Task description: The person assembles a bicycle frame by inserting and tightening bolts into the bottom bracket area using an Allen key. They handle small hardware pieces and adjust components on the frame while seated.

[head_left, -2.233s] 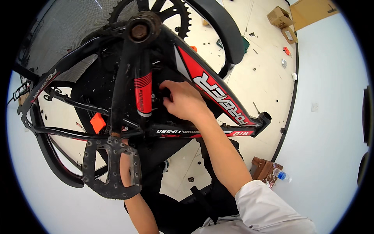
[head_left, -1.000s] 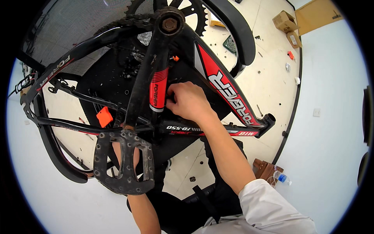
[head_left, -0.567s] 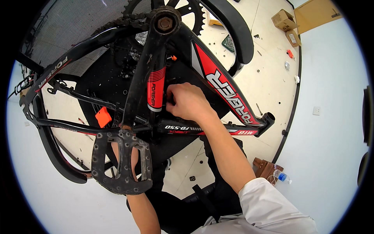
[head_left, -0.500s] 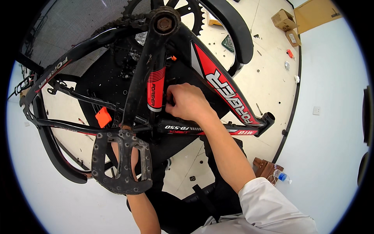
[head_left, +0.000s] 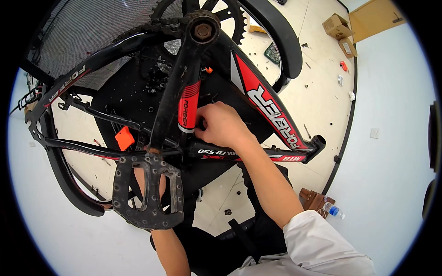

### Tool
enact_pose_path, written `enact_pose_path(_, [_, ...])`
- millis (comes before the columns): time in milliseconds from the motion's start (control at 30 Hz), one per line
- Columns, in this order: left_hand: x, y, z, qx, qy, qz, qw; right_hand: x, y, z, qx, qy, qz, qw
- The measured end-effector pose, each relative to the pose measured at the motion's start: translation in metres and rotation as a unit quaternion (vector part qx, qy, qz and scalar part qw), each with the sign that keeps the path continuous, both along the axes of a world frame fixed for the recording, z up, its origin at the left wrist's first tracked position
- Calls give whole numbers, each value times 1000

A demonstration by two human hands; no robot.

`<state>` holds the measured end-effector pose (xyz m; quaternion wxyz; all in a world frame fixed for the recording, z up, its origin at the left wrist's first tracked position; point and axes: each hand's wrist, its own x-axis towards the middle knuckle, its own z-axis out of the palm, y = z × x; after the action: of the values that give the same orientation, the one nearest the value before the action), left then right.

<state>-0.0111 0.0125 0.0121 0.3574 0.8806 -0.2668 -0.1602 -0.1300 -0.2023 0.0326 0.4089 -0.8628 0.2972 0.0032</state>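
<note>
A black bicycle frame (head_left: 269,110) with red and white markings lies across the view. My right hand (head_left: 223,125) is beside the red-banded seat tube (head_left: 188,108), inside the frame. Its fingers are curled against the tube, their tips hidden, so what they grip cannot be made out. A crank arm (head_left: 172,92) runs down from the bottom bracket to a worn black pedal (head_left: 149,195). My left hand (head_left: 141,179) is below this pedal and shows only through its gaps; its fingers are hidden. The toothed chainring (head_left: 239,27) is at the top.
Beneath the frame is a dark surface (head_left: 218,87) with small loose parts and an orange piece (head_left: 124,138). A curved black mudguard (head_left: 290,50) stands at upper right. Cardboard boxes (head_left: 337,26), a bottle (head_left: 334,210) and scattered small parts lie on the pale floor.
The bicycle frame, pedal and right hand appear slightly farther right, with the background shifted a little too. My right hand stays curled by the seat tube.
</note>
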Motion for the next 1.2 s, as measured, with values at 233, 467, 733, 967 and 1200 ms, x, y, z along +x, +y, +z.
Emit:
enact_pose_path(233, [-1, 1, 1, 4, -2, -3, 1000, -4, -3, -7, -71, -4, -48, 996])
enact_pose_path(467, [0, 2, 1, 8, -5, -6, 1000, -4, -5, 10, -33, -18, -72, 997])
enact_pose_path(733, [-3, 3, 0, 17, -15, -15, 1000, -1, 3, -8, -63, -4, -41, 997])
enact_pose_path(967, [-5, 4, 7, 9, 2, -4, 1000, -5, -6, 6, -39, 11, -49, 998])
enact_pose_path(1200, [-8, 4, 10, 1, 20, 10, 1000, -11, -12, 5, -3, -50, -114, 992])
